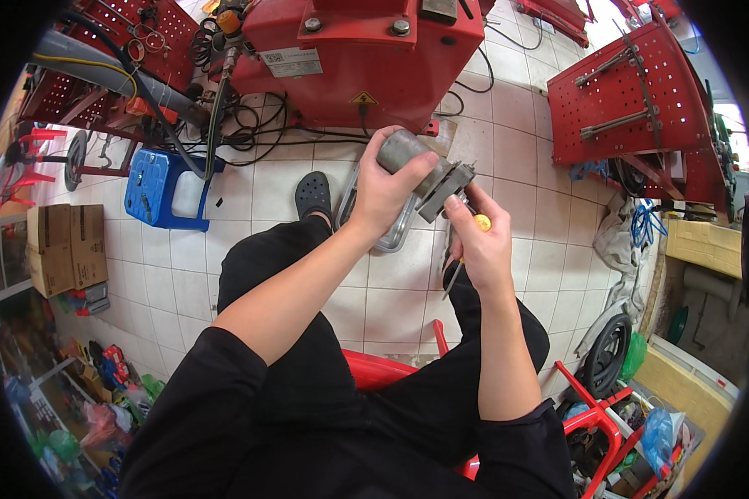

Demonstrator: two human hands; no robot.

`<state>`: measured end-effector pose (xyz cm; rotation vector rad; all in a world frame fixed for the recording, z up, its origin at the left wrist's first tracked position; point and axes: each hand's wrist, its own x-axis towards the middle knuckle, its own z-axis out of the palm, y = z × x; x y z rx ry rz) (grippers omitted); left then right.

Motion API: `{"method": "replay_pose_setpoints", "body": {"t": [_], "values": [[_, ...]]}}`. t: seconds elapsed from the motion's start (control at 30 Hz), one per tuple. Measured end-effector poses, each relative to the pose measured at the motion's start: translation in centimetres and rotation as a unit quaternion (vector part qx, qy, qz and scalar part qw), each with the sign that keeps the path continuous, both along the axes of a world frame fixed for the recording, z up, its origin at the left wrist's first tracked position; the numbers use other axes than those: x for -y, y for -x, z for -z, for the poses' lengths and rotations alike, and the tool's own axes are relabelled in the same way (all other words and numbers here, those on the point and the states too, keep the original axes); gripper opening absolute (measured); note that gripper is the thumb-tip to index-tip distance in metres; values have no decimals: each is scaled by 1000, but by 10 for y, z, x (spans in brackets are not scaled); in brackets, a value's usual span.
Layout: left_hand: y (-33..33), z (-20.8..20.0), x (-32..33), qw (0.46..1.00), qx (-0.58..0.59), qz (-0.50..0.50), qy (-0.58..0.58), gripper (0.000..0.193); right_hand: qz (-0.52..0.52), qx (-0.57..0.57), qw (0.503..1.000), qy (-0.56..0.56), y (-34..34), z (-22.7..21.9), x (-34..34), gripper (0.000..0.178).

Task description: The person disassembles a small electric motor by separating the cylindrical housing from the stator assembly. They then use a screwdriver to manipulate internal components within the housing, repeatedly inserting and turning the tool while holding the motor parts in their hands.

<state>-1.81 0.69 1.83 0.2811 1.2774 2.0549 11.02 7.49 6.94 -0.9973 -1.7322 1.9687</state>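
My left hand (380, 193) is wrapped round a grey metal cylinder (401, 151) that looks like a small motor body. At its right end sits a dark, blocky end piece (446, 191) with small parts sticking out. My right hand (484, 247) is closed round a screwdriver with a yellow handle end (482, 222), its thin shaft slanting down below the palm. Fingers of that hand also touch the dark end piece. Beneath my hands a grey metal tray (395, 239) rests on the floor, partly hidden by my left hand and forearm.
Ahead stands a large red machine (349, 75) with black cables trailing on the tiles. A blue stool (154, 187) and cardboard boxes (62, 249) are at the left. Red perforated panels (616, 91) holding tools stand at the right, near a red stool (599, 424).
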Motion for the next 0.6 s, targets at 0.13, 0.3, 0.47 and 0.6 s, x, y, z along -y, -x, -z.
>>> {"method": "replay_pose_setpoints", "body": {"t": [0.13, 0.3, 0.47, 0.6], "values": [[-2, 0, -1, 1000, 14, 9, -3, 51, -2, -20, 999, -50, 1, -2, 1, 46], [2, 2, -1, 1000, -9, 20, 15, 52, -8, 24, 1000, -5, -1, -1, -1, 45], [4, -2, 1, 999, -4, 37, 18, 42, -6, 20, 1000, 1, 0, -1, 1, 45], [4, -2, 1, 999, -25, 30, 14, 43, -11, 7, 1000, 14, -2, 6, -1, 46]]}}
